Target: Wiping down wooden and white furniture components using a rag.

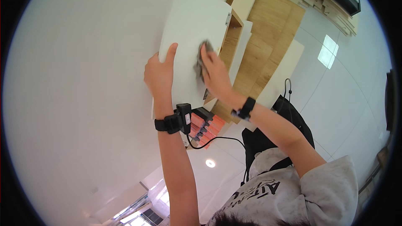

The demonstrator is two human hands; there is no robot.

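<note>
A white cabinet door (pixel 191 25) with a metal hinge (pixel 228 19) near its upper corner stands swung out from a wood-grain cabinet box (pixel 231 40). My left hand (pixel 160 72) grips the door's left edge, thumb on the white face and fingers behind it, out of sight. Against the same face, near the edge on the cabinet side, my right hand (pixel 216 73) presses a crumpled grey cloth (pixel 201 59); hand and cloth are slightly blurred. A small yellowish mark (pixel 218 49) shows on the door beside the cloth.
Wood-grain boards (pixel 267 28) and a pale panel (pixel 282 66) lie to the right on the tiled floor. Orange-and-black packages (pixel 205 127) sit below the door. A black cable (pixel 220 137) runs from my left wrist device. Stacked boards (pixel 326 11) lie at upper right.
</note>
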